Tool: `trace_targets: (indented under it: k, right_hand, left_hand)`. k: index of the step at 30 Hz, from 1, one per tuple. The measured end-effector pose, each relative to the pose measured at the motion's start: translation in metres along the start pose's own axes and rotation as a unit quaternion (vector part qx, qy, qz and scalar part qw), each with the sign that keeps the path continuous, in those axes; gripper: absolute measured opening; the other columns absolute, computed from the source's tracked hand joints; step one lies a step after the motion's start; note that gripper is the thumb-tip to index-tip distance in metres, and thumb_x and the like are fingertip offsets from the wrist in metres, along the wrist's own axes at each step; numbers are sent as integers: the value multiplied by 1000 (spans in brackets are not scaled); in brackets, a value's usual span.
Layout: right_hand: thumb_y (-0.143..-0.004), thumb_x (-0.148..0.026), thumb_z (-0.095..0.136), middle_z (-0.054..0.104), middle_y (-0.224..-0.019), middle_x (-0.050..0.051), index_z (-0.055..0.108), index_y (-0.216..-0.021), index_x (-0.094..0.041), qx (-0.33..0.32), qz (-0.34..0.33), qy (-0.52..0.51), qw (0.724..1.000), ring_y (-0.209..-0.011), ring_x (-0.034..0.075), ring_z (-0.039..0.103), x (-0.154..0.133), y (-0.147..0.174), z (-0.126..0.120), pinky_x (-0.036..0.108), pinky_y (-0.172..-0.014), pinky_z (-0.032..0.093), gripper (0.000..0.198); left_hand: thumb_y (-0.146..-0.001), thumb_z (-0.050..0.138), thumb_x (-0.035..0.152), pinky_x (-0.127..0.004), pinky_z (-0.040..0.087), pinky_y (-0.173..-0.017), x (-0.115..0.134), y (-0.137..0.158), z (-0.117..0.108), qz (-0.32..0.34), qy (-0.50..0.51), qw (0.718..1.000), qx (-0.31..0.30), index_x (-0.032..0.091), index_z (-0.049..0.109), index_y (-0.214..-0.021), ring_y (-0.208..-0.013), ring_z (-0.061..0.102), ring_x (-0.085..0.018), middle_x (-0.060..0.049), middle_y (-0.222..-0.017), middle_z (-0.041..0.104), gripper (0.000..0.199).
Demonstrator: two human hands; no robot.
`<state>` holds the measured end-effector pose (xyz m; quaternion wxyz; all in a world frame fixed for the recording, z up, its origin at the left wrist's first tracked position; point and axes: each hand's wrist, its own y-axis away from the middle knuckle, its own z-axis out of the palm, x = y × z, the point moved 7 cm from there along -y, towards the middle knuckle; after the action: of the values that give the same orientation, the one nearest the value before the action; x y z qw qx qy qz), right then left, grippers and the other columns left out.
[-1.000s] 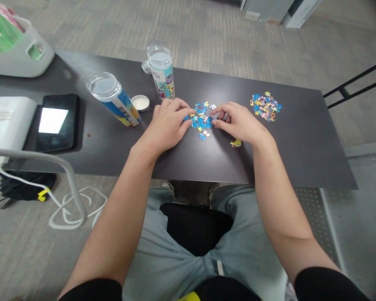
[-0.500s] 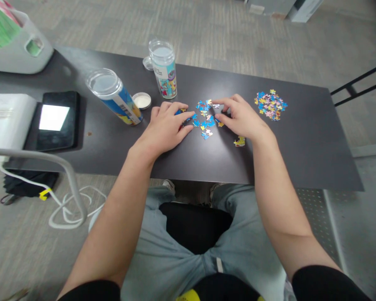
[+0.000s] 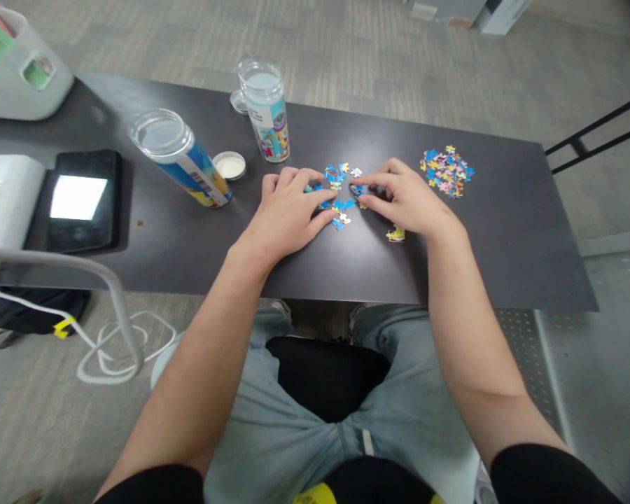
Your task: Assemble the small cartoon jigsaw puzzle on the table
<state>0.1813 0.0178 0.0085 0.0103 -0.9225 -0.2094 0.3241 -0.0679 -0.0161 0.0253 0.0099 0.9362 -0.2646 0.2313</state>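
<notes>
Small jigsaw pieces point(image 3: 342, 205), mostly blue with some pink and yellow, lie in a loose cluster between my two hands. My left hand point(image 3: 288, 213) rests palm down at the cluster's left side, fingers spread and fingertips on or beside the pieces; some are hidden under it. From the right reaches my right hand point(image 3: 407, 197), its thumb and index finger closed around a blue puzzle piece point(image 3: 356, 190) at the cluster's edge. Below that hand lies a separate yellow piece point(image 3: 396, 234), perhaps a few joined.
A pile of loose puzzle pieces point(image 3: 447, 172) lies further right on the dark table point(image 3: 525, 231). At left stand two clear-topped canisters, a blue one point(image 3: 197, 171) and a turquoise one point(image 3: 270, 126), with a lid point(image 3: 229, 166), a black tablet point(image 3: 84, 203) and a white device point(image 3: 8, 196).
My left hand has slid right over the cluster. My right index finger has come down closer to the thumb. The whole view has shifted slightly.
</notes>
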Motion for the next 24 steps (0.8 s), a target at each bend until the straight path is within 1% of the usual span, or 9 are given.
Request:
trace_targets:
  k: [5,8,11,13,15,17,19,21,24]
  right_hand:
    - [-113,-39,98,80,-127,13,96,-150,-35,29,8,-1,1000,-117,40,81,16,10,-9,66,-124,71,37]
    - [-112,-35,95,79,-130,13,97,-149,-33,35,6,0,999,-113,37,81,22,17,-14,64,-120,72,37]
    - [-111,-33,93,79,-132,14,97,-149,-32,31,16,3,999,-112,35,81,29,24,-17,61,-118,73,39]
    - [-110,-34,92,79,-132,14,97,-148,-31,37,16,1,999,-115,36,80,32,28,-21,60,-119,72,39]
    - [-109,-35,91,79,-130,14,97,-146,-30,44,14,-4,999,-111,36,79,35,32,-24,60,-115,72,38]
    - [-108,-35,90,78,-130,12,97,-145,-31,42,19,-10,999,-100,32,74,37,35,-26,58,-107,72,37]
    - [-108,-37,89,76,-130,11,97,-144,-31,36,24,-16,999,-91,29,68,38,36,-28,55,-100,71,37]
    - [-111,-40,88,74,-128,12,96,-143,-30,28,22,-16,999,-93,29,64,39,37,-30,54,-99,69,35]
    - [-117,-49,87,72,-127,13,94,-142,-29,13,21,-15,1000,-99,30,61,41,39,-33,55,-101,68,33]
  left_hand:
    - [-122,84,36,-72,37,-145,5,-11,2,9,20,1000,11,36,97,-139,-165,60,-47,-10,-168,79,20]
    - [-117,90,30,-68,37,-141,4,-17,7,10,38,999,7,32,94,-130,-159,64,-46,-10,-159,83,14]
    - [-114,93,28,-66,38,-140,3,-22,10,9,52,999,2,30,91,-124,-152,69,-44,-9,-152,87,11]
    - [-113,92,29,-66,38,-139,4,-25,10,10,66,998,5,31,89,-120,-146,73,-42,-7,-143,90,7]
    - [-114,90,33,-65,39,-138,5,-28,8,7,87,996,4,32,87,-115,-138,77,-39,-5,-129,93,4]
    - [-114,89,36,-64,40,-138,6,-31,7,-2,112,994,1,31,86,-114,-128,81,-37,-4,-119,94,6]
    - [-113,88,35,-65,41,-137,8,-35,4,-13,130,991,9,30,86,-118,-122,84,-36,-4,-117,94,7]
    - [-112,87,32,-66,41,-136,8,-38,1,-27,135,990,31,30,86,-121,-121,85,-36,-4,-118,94,9]
    - [-111,86,28,-69,40,-136,7,-43,2,-47,124,989,59,30,85,-119,-123,85,-38,-5,-120,94,9]
